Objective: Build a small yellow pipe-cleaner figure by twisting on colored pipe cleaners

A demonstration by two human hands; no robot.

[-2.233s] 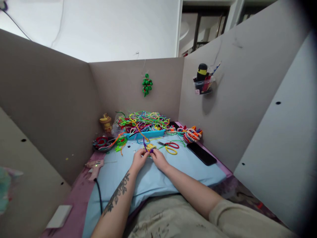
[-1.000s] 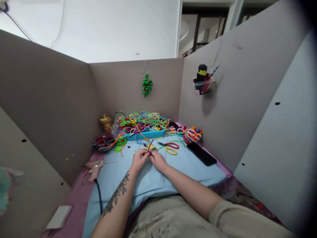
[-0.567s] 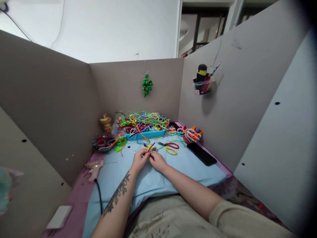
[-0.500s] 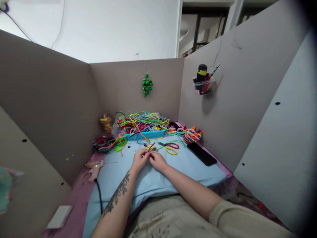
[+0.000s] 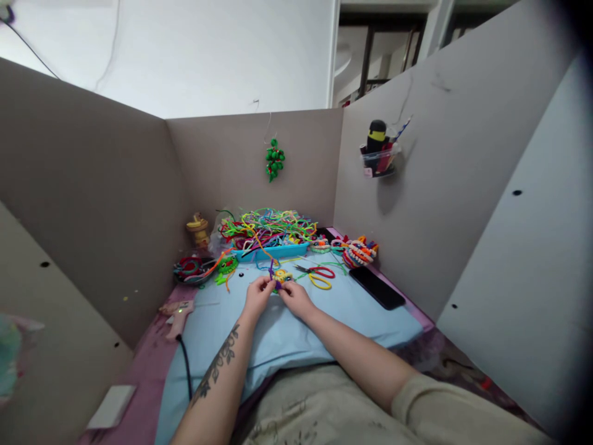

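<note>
Both hands — left hand (image 5: 257,295), right hand (image 5: 293,297) — pinch a small fuzzy yellow-and-purple pipe-cleaner piece (image 5: 278,277) over the smooth light-blue cloth mat (image 5: 324,321).

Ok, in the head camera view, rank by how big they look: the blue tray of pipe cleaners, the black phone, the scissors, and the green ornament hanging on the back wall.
1. Blue tray of pipe cleaners
2. Black phone
3. Scissors
4. Green ornament

The ornament hangs farther from the camera, so its last place against the scissors is unsure.

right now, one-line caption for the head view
Both hands, left hand and right hand, pinch a small yellow-and-purple pipe-cleaner figure over a light blue pillow.
</note>
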